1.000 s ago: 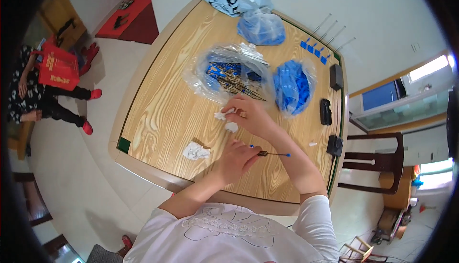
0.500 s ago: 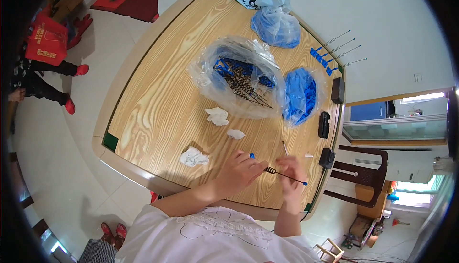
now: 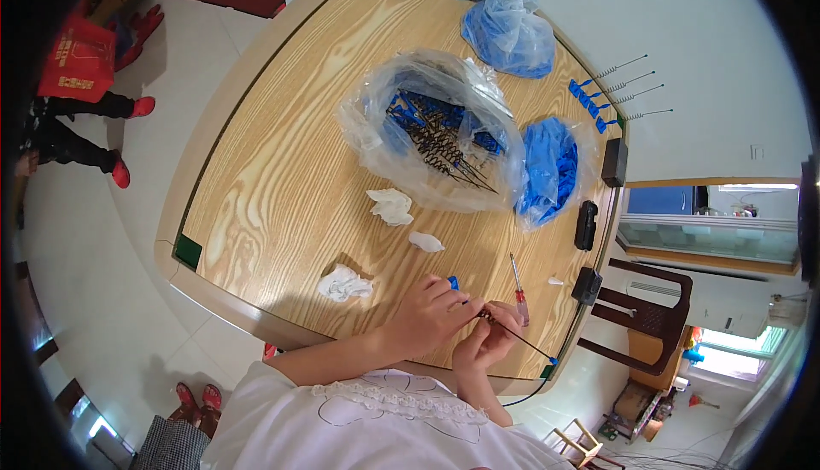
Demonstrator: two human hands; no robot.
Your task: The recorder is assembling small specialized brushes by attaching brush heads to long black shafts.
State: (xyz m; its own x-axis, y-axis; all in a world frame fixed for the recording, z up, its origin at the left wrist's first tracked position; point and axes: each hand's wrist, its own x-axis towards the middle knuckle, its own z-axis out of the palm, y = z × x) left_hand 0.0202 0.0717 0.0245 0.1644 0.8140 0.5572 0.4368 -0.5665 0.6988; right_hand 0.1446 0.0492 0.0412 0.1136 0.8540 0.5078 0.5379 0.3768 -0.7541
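Wood-grained tabletop (image 3: 282, 179) lies under your hands, which work at its near edge just in front of your white top. Your left hand (image 3: 424, 320) is closed around a small blue piece (image 3: 453, 282) that peeks out above the fingers, and it pinches the near end of a thin dark metal rod (image 3: 523, 344). Your right hand (image 3: 489, 342) is curled shut on the same rod, fingertips meeting the left hand's where the rod begins. From there the rod slants away to your right and ends in a blue tip near the table's edge. Just beyond your right hand a red-handled screwdriver (image 3: 518, 289) lies flat on the wood, untouched. Three crumpled white tissues (image 3: 344, 283) sit to the left of and beyond your hands. Farther off, a clear plastic bag (image 3: 427, 128) holds a heap of blue-capped rods, and a smaller bag of blue parts (image 3: 551, 167) rests beside it
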